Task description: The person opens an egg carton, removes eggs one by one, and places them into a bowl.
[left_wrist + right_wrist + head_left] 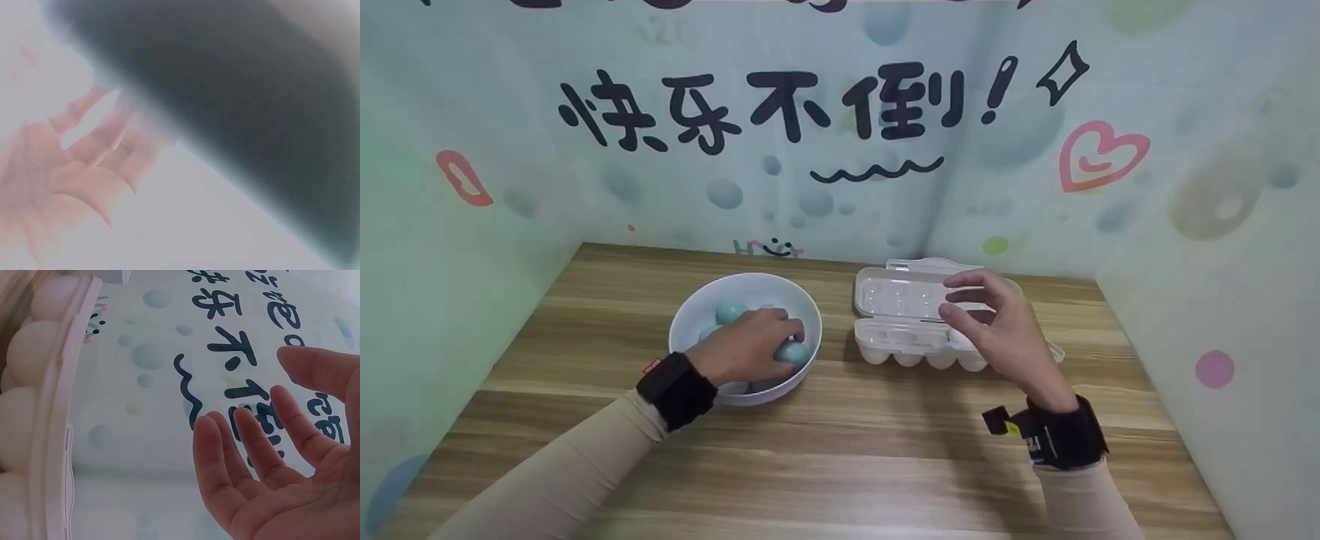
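Observation:
My left hand (754, 345) reaches into a white bowl (682, 319), and its curled fingers and thumb grip a light blue egg (791, 353). More light blue eggs, such as one egg (730, 312) near the bowl's back, lie around the hand. In the left wrist view, a dark blur covers much of the scene and the fingertips. My right hand (1001, 326) hovers over the right part of a clear plastic egg box (889, 339), thumb and fingers spread and holding nothing. The box's lid (896, 292) is folded back. A white egg (960, 340) shows beside the right hand.
Both containers stand on a wood-grain table (840, 465), the bowl left of the egg box. Behind them rises a pale printed backdrop (840, 210) with black lettering, which also lines both sides. A handle (1056, 350) sticks out at the box's right end.

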`<state>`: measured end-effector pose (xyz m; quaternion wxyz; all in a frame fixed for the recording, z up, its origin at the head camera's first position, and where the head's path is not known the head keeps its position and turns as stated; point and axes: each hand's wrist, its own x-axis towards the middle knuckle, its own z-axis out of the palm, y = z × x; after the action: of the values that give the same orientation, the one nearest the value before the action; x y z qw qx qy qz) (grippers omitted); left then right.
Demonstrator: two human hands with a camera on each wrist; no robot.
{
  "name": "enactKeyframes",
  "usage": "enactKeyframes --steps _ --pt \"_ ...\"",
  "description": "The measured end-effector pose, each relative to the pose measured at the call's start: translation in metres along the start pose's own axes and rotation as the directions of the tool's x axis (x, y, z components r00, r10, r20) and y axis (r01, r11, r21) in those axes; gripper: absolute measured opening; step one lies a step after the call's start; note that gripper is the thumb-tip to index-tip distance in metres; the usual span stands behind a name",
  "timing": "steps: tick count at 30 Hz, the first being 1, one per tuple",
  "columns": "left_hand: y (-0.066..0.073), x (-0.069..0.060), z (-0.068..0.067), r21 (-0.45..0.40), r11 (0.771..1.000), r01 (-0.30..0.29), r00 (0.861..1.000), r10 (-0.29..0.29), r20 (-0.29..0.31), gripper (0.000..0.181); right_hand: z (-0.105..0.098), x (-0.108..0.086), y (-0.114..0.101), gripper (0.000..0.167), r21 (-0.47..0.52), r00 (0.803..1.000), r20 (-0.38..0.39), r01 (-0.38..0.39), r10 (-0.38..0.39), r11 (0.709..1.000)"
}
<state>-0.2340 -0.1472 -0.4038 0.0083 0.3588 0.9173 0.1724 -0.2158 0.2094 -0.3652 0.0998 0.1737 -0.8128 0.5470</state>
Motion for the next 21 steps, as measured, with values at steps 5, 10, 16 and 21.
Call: enactKeyframes --steps 5,10,16,21 --pt "0.003 0.0 -0.001 0.004 1.0 0.017 1.0 -0.017 0.021 0.024 -0.002 -0.002 -0.001 0.028 -0.013 1.0 -0.002 -0.017 0.017 1.0" --pt "0.008 -0.006 -0.005 -0.001 1.0 0.031 1.0 -0.031 0.001 0.028 -0.006 -0.003 -0.002 0.03 -0.048 0.999 0.012 -0.033 0.033 0.998" --pt "0.02 -0.015 -0.016 -0.057 0.998 0.036 0.995 -0.042 -0.09 0.035 -0.024 0.005 -0.003 0.034 -0.275 0.991 0.134 0.041 -0.004 0.961" --pt "0.029 -0.019 -0.02 -0.086 0.995 0.039 0.98 -0.056 -0.192 0.043 -0.041 0.026 0.004 0.036 -0.446 0.948 0.319 0.15 0.0 0.882"
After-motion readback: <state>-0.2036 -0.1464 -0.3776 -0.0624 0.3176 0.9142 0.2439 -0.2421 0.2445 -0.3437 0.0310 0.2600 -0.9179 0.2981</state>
